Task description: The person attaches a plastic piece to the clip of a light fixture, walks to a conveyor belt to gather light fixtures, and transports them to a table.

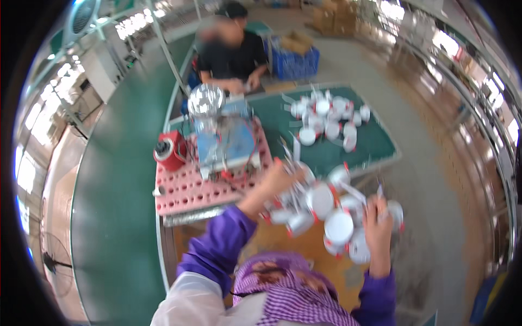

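A bunch of white round pieces [338, 227] with red ends and white strips or leads hangs in front of me, off the front edge of the green tabletop. At the bunch's upper left, the fingers of my left hand [281, 180] are closed around some of the leads. My right hand [378, 220] grips the right side of the bunch, its fingers curled and a thin tip sticking up above them. Blur and overlap hide exactly which leads each hand holds. More white round pieces [322, 106] lie in a pile on the green tabletop [372, 138].
Left of my hands sits a pink board [187, 195] with rows of holes. It carries a blue-topped device [225, 142], a shiny silver dome [206, 100] and a red cylinder [170, 151]. Across the table a co-worker [234, 57] sits near a blue crate [296, 62].
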Motion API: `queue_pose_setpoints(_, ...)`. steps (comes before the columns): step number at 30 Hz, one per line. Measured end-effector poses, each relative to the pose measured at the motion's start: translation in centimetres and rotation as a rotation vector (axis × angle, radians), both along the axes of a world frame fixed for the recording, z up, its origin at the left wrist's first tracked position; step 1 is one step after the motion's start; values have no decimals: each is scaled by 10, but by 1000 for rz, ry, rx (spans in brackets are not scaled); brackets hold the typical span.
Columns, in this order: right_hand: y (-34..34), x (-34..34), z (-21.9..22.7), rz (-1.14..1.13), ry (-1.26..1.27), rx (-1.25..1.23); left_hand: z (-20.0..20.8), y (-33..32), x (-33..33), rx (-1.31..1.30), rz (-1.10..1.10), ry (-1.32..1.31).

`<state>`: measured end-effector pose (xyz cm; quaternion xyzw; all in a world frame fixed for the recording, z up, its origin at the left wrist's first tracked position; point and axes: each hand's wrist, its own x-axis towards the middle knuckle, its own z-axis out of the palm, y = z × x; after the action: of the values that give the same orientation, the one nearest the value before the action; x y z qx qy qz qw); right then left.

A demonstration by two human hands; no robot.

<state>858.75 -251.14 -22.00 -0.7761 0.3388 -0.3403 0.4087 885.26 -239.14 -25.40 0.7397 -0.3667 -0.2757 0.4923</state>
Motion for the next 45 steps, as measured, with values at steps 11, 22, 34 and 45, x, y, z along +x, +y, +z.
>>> queue_pose_setpoints(11, -169, -321, -35, -613, 85, -201, -16, -324, -299, 220, -536, 449)
queue_pose_setpoints(22, -223, -403, -21, -1322, -205, 446, -3, -582, -439, 331, -1115, 502)
queue_pose_setpoints(34, -280, -564, -49, -1700, -298, 313, -49, -681, -705, 439, -1411, 395)
queue_pose_setpoints(45, -345, -818, -41, -1962, -235, 169, -73, -776, -1067, 571, -1571, 433)
